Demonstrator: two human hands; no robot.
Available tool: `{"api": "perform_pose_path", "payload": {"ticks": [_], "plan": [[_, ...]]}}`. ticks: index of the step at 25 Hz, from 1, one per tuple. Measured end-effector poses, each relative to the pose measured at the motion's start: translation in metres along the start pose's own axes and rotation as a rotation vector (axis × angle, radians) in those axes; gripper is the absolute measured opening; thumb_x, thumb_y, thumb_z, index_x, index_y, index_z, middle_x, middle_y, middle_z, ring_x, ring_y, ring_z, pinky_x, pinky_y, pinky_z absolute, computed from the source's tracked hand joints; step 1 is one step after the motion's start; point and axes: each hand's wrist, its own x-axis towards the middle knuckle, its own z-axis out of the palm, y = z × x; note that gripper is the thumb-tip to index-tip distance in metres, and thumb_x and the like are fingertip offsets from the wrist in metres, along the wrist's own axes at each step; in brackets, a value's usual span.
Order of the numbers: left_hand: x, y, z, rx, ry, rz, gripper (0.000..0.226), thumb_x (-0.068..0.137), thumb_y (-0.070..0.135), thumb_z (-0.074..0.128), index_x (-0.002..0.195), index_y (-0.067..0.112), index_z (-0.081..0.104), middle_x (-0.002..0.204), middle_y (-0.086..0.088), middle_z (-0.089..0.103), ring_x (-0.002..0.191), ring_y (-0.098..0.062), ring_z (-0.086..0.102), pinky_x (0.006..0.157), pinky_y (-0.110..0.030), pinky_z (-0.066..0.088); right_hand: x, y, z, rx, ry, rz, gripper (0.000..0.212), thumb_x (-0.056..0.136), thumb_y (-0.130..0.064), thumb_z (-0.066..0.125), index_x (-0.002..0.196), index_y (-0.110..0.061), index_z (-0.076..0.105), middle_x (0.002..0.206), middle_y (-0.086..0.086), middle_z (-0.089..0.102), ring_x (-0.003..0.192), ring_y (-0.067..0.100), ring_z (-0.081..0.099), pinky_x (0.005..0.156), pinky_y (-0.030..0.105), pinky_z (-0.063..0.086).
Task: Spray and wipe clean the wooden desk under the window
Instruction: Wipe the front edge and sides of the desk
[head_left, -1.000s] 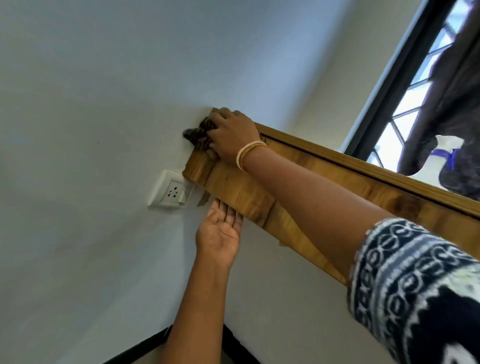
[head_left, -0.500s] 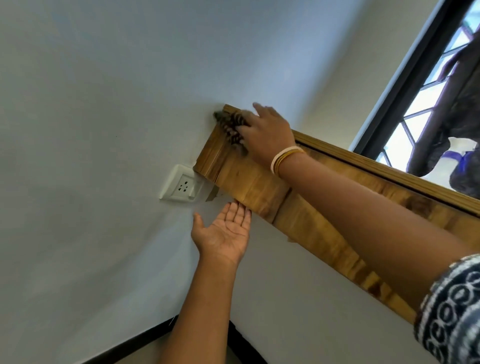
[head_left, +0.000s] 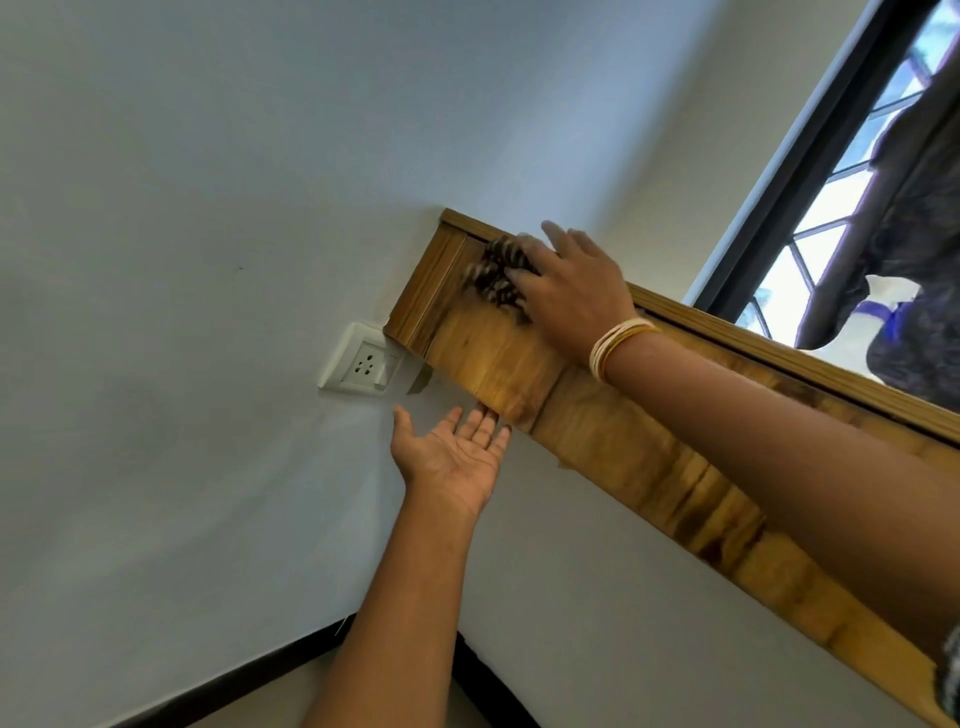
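The wooden desk (head_left: 613, 441) runs along the white wall under the window, and I see its front board from below. My right hand (head_left: 571, 296) presses a dark brown-and-cream patterned cloth (head_left: 496, 273) flat against the board near its left end, fingers spread over the cloth. My left hand (head_left: 457, 457) is held palm up, fingers apart, just beneath the board's lower edge, holding nothing. A white spray bottle with a blue trigger (head_left: 883, 312) stands on the desk by the window, partly hidden by dark fabric.
A white wall socket (head_left: 363, 361) sits on the wall just left of the desk's end. The dark-framed window (head_left: 810, 171) with bars is at upper right, with dark fabric (head_left: 924, 218) hanging in front. A black skirting strip (head_left: 234, 680) runs along the floor.
My right hand has slid the cloth from the desk's left corner rightward along the front board. My left hand has dropped slightly and turned palm up under the edge.
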Motion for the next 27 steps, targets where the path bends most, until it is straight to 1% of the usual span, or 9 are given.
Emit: {"api": "perform_pose_path", "payload": {"ticks": [3,8,10,13,15,17,21,24,27], "plan": [[-0.001,-0.015,-0.002,0.075,-0.018,-0.016,0.080,0.096,0.061,0.029,0.151,0.003,0.024,0.154,-0.023,0.030,0.143,-0.038,0.029,0.117,-0.052,0.022,-0.023,-0.009,-0.001,0.024,0.041,0.053,0.035,0.094,-0.024,0.048,0.116,-0.005,0.067,0.137,0.020,0.052,0.125,0.041,0.048,0.097,0.049,0.045],[-0.011,-0.036,-0.008,0.197,-0.002,-0.044,0.061,0.099,0.055,0.029,0.138,0.013,0.048,0.133,-0.023,0.052,0.122,-0.037,0.053,0.105,-0.051,0.042,-0.101,-0.059,-0.012,0.137,-0.055,-0.224,0.043,0.091,-0.025,0.041,0.123,-0.010,0.066,0.141,0.018,0.051,0.125,0.037,0.051,0.103,0.047,0.043],[-0.019,-0.042,-0.007,0.207,0.003,-0.045,0.061,0.099,0.053,0.030,0.138,0.010,0.047,0.137,-0.023,0.049,0.125,-0.037,0.050,0.105,-0.051,0.042,-0.100,-0.036,-0.018,0.117,-0.037,-0.160,0.042,0.090,-0.027,0.042,0.118,-0.013,0.069,0.138,0.016,0.054,0.127,0.037,0.050,0.106,0.047,0.041],[-0.026,-0.048,0.000,0.263,0.015,-0.015,0.052,0.101,0.044,0.038,0.140,0.010,0.044,0.143,-0.022,0.043,0.132,-0.036,0.045,0.106,-0.051,0.039,-0.093,0.016,-0.032,0.035,-0.025,0.067,0.035,0.093,-0.027,0.048,0.116,-0.011,0.068,0.138,0.017,0.053,0.130,0.039,0.046,0.105,0.049,0.039],[-0.029,-0.059,0.002,0.358,0.017,-0.018,0.032,0.101,0.028,0.045,0.124,0.007,0.052,0.138,-0.020,0.049,0.120,-0.033,0.055,0.099,-0.049,0.043,-0.110,0.027,-0.039,0.033,0.004,0.123,0.033,0.094,-0.024,0.051,0.120,-0.008,0.066,0.141,0.020,0.050,0.131,0.041,0.044,0.104,0.050,0.039],[-0.031,-0.070,-0.001,0.459,0.037,-0.046,0.018,0.100,0.014,0.045,0.110,0.003,0.056,0.126,-0.020,0.058,0.100,-0.030,0.062,0.092,-0.046,0.050,-0.147,0.008,-0.042,0.057,0.013,0.054,0.037,0.095,-0.024,0.050,0.125,-0.007,0.063,0.143,0.021,0.048,0.130,0.041,0.045,0.103,0.051,0.041],[-0.038,-0.092,-0.012,0.614,0.087,-0.040,0.029,0.099,0.000,0.036,0.121,-0.001,0.054,0.102,-0.020,0.064,0.086,-0.030,0.064,0.068,-0.042,0.058,-0.216,-0.022,-0.058,0.133,-0.099,-0.165,0.042,0.092,-0.025,0.046,0.128,-0.009,0.062,0.145,0.018,0.047,0.130,0.038,0.047,0.107,0.048,0.040],[-0.043,-0.112,-0.011,0.832,0.102,0.101,0.025,0.101,0.004,0.037,0.124,0.001,0.047,0.101,-0.017,0.064,0.088,-0.029,0.067,0.075,-0.041,0.057,-0.218,0.025,-0.072,0.118,-0.104,0.006,0.040,0.092,-0.028,0.052,0.127,-0.011,0.063,0.144,0.019,0.048,0.133,0.039,0.044,0.108,0.050,0.037],[-0.048,-0.122,-0.011,1.292,0.150,0.401,0.039,0.101,0.015,0.044,0.138,0.004,0.037,0.109,-0.012,0.060,0.091,-0.022,0.062,0.079,-0.035,0.053,-0.217,0.067,-0.083,0.053,-0.072,0.197,0.037,0.096,-0.027,0.053,0.129,-0.011,0.061,0.147,0.020,0.044,0.136,0.041,0.039,0.109,0.052,0.036]]}}
